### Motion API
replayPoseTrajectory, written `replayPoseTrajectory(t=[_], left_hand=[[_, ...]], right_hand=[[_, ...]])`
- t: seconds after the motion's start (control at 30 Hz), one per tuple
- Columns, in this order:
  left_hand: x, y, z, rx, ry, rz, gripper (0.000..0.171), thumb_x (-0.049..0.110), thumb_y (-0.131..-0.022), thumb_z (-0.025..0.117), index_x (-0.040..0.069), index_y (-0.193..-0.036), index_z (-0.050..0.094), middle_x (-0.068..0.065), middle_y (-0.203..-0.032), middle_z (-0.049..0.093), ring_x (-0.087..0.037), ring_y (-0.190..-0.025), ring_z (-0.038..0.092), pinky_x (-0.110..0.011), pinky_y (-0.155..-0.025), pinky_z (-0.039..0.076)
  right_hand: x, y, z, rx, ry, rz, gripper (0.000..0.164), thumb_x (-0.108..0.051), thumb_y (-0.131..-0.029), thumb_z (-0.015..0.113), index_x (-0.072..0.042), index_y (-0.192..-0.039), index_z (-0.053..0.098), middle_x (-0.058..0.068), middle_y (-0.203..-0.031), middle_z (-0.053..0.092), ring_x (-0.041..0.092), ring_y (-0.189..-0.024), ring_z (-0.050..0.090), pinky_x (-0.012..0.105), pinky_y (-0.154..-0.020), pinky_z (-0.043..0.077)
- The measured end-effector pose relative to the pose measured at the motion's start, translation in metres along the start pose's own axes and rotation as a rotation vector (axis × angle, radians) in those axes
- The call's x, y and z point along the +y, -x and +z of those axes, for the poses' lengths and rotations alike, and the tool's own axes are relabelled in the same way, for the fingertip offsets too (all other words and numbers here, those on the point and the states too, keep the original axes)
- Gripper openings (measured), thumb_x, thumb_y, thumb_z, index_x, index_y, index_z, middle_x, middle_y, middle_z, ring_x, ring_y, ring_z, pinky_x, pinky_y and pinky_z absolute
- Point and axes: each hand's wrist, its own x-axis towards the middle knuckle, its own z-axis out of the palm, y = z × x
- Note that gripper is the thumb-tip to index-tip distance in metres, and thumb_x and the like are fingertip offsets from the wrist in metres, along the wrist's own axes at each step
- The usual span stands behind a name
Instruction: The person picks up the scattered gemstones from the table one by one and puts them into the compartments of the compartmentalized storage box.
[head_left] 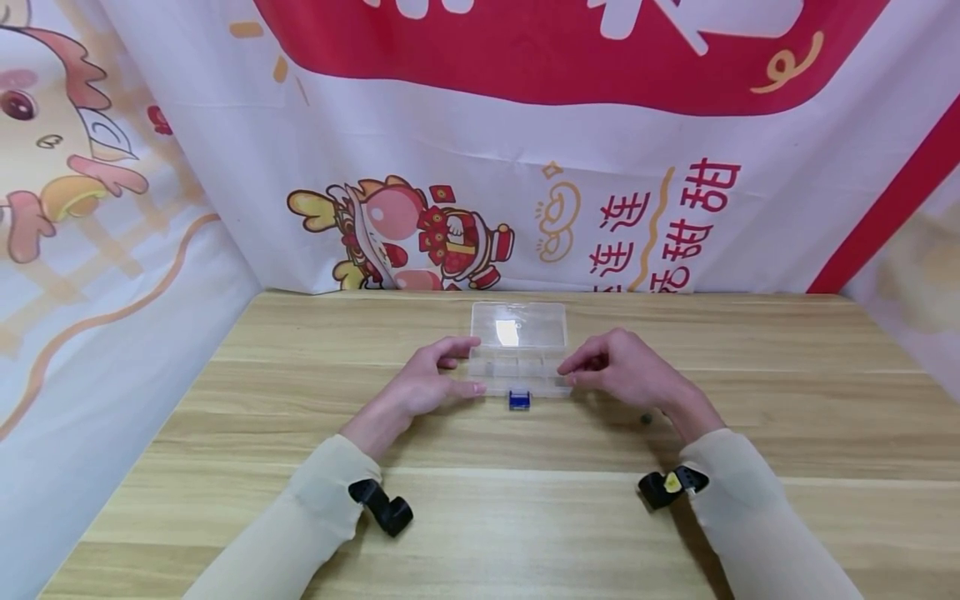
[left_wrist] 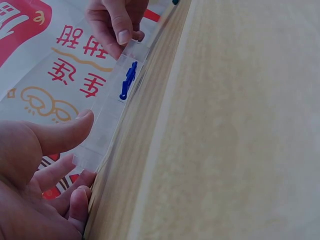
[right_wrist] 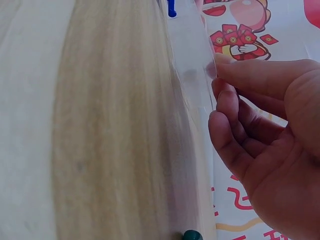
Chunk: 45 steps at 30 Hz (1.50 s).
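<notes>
A clear plastic compartment box (head_left: 517,388) stands near the table's back, its see-through lid (head_left: 540,323) folded back and a blue latch (head_left: 519,401) at its front. My left hand (head_left: 429,379) holds the box's left end, thumb by the front corner and a finger at the back. In the left wrist view, that thumb (left_wrist: 67,134) lies along the box. At the right end, my right hand (head_left: 630,373) has thumb and forefinger brought together over the last compartment. Something dark shows blurred through the wall near those fingertips; whether they pinch it is hidden.
A small dark green piece (head_left: 647,418) lies on the wooden table (head_left: 480,517) below the right hand; its rounded end shows at the bottom of the right wrist view. A printed cloth (head_left: 450,133) hangs behind the table's back edge. Black cameras are strapped to both wrists.
</notes>
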Motion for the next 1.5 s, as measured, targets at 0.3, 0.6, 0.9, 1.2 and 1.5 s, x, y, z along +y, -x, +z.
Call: replayPoseTrajectory(t=[0.3, 0.6, 0.9, 1.2, 1.5], left_hand=[[0.001, 0.000, -0.001, 0.001, -0.008, -0.011, 0.066, 0.020, -0.077, 0.084, 0.036, -0.135, 0.056, 0.008, -0.136, 0.053, -0.022, -0.127, 0.041, -0.047, -0.113, 0.032], [0.001, 0.000, 0.001, -0.003, -0.008, -0.002, 0.065, 0.020, -0.079, 0.083, 0.035, -0.136, 0.056, 0.007, -0.137, 0.053, -0.022, -0.127, 0.041, -0.046, -0.112, 0.033], [0.001, 0.000, 0.000, 0.002, -0.019, -0.004, 0.066, 0.021, -0.078, 0.084, 0.036, -0.135, 0.056, 0.008, -0.136, 0.053, -0.022, -0.127, 0.042, -0.047, -0.113, 0.032], [0.001, 0.000, 0.000, -0.006, -0.015, 0.003, 0.067, 0.020, -0.077, 0.084, 0.033, -0.137, 0.055, 0.006, -0.138, 0.052, -0.022, -0.129, 0.041, -0.047, -0.114, 0.031], [0.000, 0.000, -0.001, -0.012, -0.012, 0.006, 0.068, 0.021, -0.078, 0.084, 0.034, -0.137, 0.055, 0.007, -0.139, 0.051, -0.022, -0.129, 0.041, -0.048, -0.114, 0.031]], right_hand=[[0.004, 0.003, -0.008, 0.007, 0.003, -0.017, 0.015, -0.023, -0.089, 0.073, -0.025, -0.103, 0.077, -0.005, -0.103, 0.071, 0.021, -0.091, 0.057, 0.035, -0.079, 0.047], [0.010, 0.012, -0.021, 0.021, 0.022, -0.025, 0.015, -0.027, -0.087, 0.075, -0.024, -0.102, 0.076, -0.004, -0.102, 0.071, 0.023, -0.090, 0.057, 0.035, -0.076, 0.048], [0.018, 0.017, -0.030, 0.010, 0.025, -0.022, 0.015, -0.027, -0.086, 0.077, -0.021, -0.100, 0.076, -0.002, -0.098, 0.072, 0.023, -0.089, 0.057, 0.034, -0.077, 0.048], [0.040, 0.030, -0.045, -0.024, -0.006, -0.005, 0.019, -0.026, -0.085, 0.078, -0.016, -0.101, 0.075, 0.002, -0.101, 0.073, 0.022, -0.091, 0.061, 0.029, -0.076, 0.052], [0.066, 0.045, -0.066, -0.093, -0.041, 0.053, 0.025, -0.028, -0.083, 0.079, -0.016, -0.105, 0.075, 0.004, -0.101, 0.074, 0.022, -0.089, 0.064, 0.029, -0.082, 0.052]])
